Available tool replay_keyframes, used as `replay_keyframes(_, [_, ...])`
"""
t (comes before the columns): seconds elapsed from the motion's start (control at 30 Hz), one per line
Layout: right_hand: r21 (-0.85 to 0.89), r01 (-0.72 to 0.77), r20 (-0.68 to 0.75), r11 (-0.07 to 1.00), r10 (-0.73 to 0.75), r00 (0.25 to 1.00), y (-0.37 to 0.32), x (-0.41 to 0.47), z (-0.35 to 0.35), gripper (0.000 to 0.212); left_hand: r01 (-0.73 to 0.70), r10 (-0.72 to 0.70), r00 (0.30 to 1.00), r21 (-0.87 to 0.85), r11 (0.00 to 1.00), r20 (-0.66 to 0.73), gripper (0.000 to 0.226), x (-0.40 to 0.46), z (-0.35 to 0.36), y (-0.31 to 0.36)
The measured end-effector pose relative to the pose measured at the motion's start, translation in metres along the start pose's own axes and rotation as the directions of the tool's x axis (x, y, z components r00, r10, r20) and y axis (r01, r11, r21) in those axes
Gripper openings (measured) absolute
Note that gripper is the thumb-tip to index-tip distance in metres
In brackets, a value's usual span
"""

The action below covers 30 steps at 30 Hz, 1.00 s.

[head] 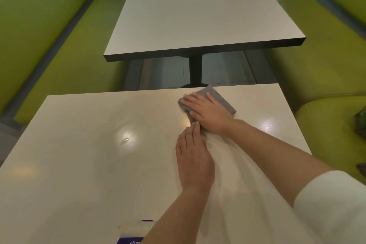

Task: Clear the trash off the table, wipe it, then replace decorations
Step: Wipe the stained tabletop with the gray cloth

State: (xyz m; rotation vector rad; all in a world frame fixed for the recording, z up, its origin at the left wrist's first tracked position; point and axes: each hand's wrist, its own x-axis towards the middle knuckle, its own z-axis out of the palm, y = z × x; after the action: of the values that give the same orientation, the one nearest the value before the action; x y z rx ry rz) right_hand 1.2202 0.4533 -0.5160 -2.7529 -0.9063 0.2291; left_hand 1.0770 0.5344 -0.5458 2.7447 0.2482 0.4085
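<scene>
Pale cream rectangular laminate table [83, 164], lower two-thirds of frame: glossy, with light glare at centre and right, faint wipe streaks at lower right. No trash visible on it; wiping step judged under way.

Second pale rectangular table with dark edge [198, 16], upper centre: blue round mark at its far end, too cropped to identify.

Lime-green padded bench seats [49, 25], left and right edges of frame.

Right hand [210, 115], centre right: fingers straight, palm pressed flat on the cloth, nothing curled or pinched.

Left hand [193, 156], just below the right: fingers straight and together, flat on the bare tabletop, fingertips at the cloth's near edge; holding nothing.

Grey folded rectangular cloth [221, 99], centre right, near the table's far edge, mostly under the right hand.

Purple-and-white printed item [132, 240], bottom edge: partly hidden by the left forearm, kind unclear.

Risks, as judgement: cloth close to the far edge, so a forward stroke may push it off; flat palm with no grip may let cloth bunch or slip; left half may go unwiped; forearm may drag the purple item.
</scene>
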Motion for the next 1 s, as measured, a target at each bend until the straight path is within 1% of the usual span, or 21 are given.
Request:
replay_keyframes(0.03, [0.012, 0.042, 0.001, 0.999, -0.042, 0.999, 0.005, -0.003, 0.0, 0.049, -0.004, 0.004, 1.0, 0.003, 1.0, -0.004, 0.044, 0.0, 0.0, -0.001])
replay_keyframes(0.07, [0.021, 0.034, 0.0, 0.999, -0.034, 0.999, 0.015, -0.003, -0.003, 0.049, -0.005, 0.005, 1.0, 0.006, 1.0, -0.011, 0.044, -0.001, -0.001, 0.0])
replay_keyframes(0.17, [0.02, -0.163, -0.044, 0.986, 0.163, 0.986, 0.044, 0.003, -0.012, 0.049, -0.008, 0.009, 1.0, 0.007, 1.0, -0.024, 0.044, 0.0, 0.0, 0.0])
replay_keyframes(0.23, [0.011, -0.224, -0.075, 0.975, 0.224, 0.972, 0.038, 0.005, -0.012, 0.049, -0.004, 0.005, 1.0, 0.009, 1.0, -0.029, 0.044, 0.0, 0.001, -0.001])
replay_keyframes(0.27, [0.021, -0.188, -0.067, 0.982, 0.189, 0.98, 0.028, 0.002, -0.01, 0.05, 0.002, -0.001, 1.0, 0.003, 1.0, -0.03, 0.045, -0.001, 0.001, -0.001])
replay_keyframes(0.37, [0.063, 0.071, -0.028, 0.996, -0.069, 0.997, 0.014, -0.02, -0.002, 0.048, 0.005, -0.005, 0.999, -0.006, 1.0, -0.043, 0.044, -0.001, 0.002, 0.0])
replay_keyframes(0.4, [0.069, 0.11, -0.016, 0.992, -0.109, 0.994, 0.021, -0.025, -0.003, 0.047, 0.006, -0.006, 0.999, -0.006, 1.0, -0.05, 0.044, 0.0, 0.002, 0.0])
replay_keyframes(0.43, [0.07, 0.102, -0.019, 0.992, -0.101, 0.995, 0.031, -0.025, -0.006, 0.046, 0.006, -0.007, 0.999, -0.008, 1.0, -0.053, 0.044, 0.0, 0.002, 0.001])
replay_keyframes(0.47, [0.068, 0.051, -0.044, 0.996, -0.048, 0.998, 0.042, -0.021, -0.008, 0.047, 0.007, -0.007, 0.999, -0.012, 1.0, -0.051, 0.044, 0.001, 0.002, 0.001])
replay_keyframes(0.53, [0.043, -0.132, -0.078, 0.99, 0.135, 0.988, 0.055, -0.011, -0.012, 0.048, 0.002, -0.002, 0.999, -0.007, 1.0, -0.048, 0.045, 0.0, 0.0, 0.0])
replay_keyframes(0.57, [0.03, -0.191, -0.086, 0.981, 0.193, 0.977, 0.051, -0.005, -0.012, 0.05, -0.004, 0.004, 0.999, -0.001, 1.0, -0.052, 0.044, 0.0, 0.0, 0.0])
replay_keyframes(0.6, [0.04, -0.198, -0.079, 0.979, 0.201, 0.976, 0.041, 0.001, -0.013, 0.053, -0.007, 0.007, 0.999, -0.004, 1.0, -0.053, 0.044, 0.001, -0.001, 0.0])
replay_keyframes(0.63, [0.064, -0.154, -0.056, 0.986, 0.157, 0.986, 0.028, 0.003, -0.012, 0.059, -0.008, 0.007, 0.998, -0.016, 1.0, -0.056, 0.043, 0.001, -0.001, 0.001])
replay_keyframes(0.67, [0.09, -0.067, -0.026, 0.994, 0.069, 0.997, 0.014, 0.003, -0.01, 0.064, -0.008, 0.006, 0.998, -0.026, 1.0, -0.064, 0.041, 0.001, -0.002, 0.001])
replay_keyframes(0.73, [0.144, 0.102, 0.041, 0.984, -0.109, 0.993, -0.003, -0.006, -0.005, 0.061, 0.001, -0.005, 0.997, -0.045, 0.999, -0.08, 0.037, 0.001, -0.003, 0.002])
replay_keyframes(0.77, [0.178, 0.136, 0.05, 0.975, -0.147, 0.988, 0.0, -0.012, -0.007, 0.057, 0.0, -0.004, 0.996, -0.048, 0.999, -0.084, 0.034, 0.001, -0.003, 0.002])
replay_keyframes(0.8, [0.197, 0.132, 0.047, 0.971, -0.144, 0.988, 0.009, -0.016, -0.008, 0.055, -0.006, 0.002, 0.996, -0.043, 0.999, -0.09, 0.032, 0.0, -0.003, 0.002])
replay_keyframes(0.87, [0.135, 0.056, 0.028, 0.989, -0.06, 0.998, 0.034, -0.02, -0.011, 0.059, -0.019, 0.017, 0.995, -0.026, 0.999, -0.098, 0.029, -0.001, -0.003, 0.0])
replay_keyframes(0.93, [0.049, -0.089, -0.061, 0.995, 0.092, 0.994, 0.05, -0.021, -0.012, 0.059, -0.023, 0.022, 0.995, -0.012, 1.0, -0.094, 0.027, -0.001, -0.003, 0.0])
replay_keyframes(0.97, [0.06, -0.155, -0.103, 0.986, 0.161, 0.982, 0.047, -0.021, -0.011, 0.057, -0.017, 0.017, 0.996, -0.005, 1.0, -0.087, 0.027, -0.001, -0.003, -0.001])
replay_keyframes(1.0, [0.093, -0.178, -0.119, 0.98, 0.189, 0.975, 0.037, -0.022, -0.011, 0.057, -0.009, 0.008, 0.997, -0.006, 1.0, -0.081, 0.028, -0.001, -0.003, 0.0])
